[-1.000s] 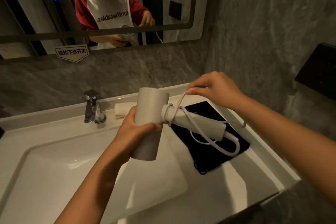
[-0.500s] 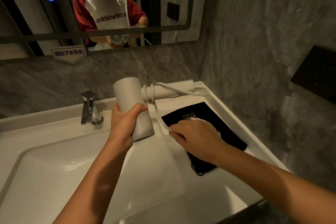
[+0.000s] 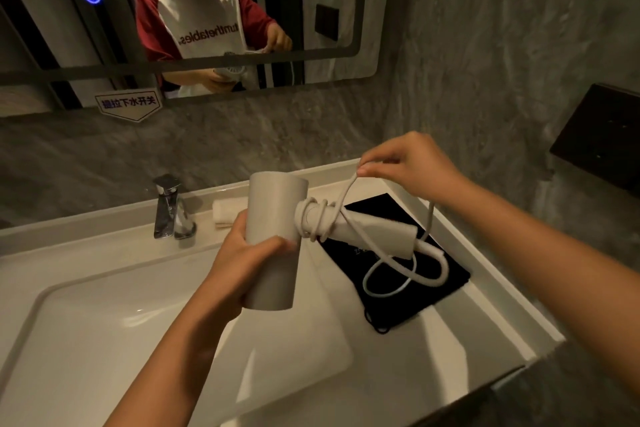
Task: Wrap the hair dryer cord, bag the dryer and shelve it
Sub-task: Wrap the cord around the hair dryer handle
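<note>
Left hand grips the barrel of the white hair dryer above the sink. Right hand pinches the cord, several turns on the handle. Black bag flat at desk right edge, print unreadable. Mirror sticker: mirrored Chinese text.
</note>
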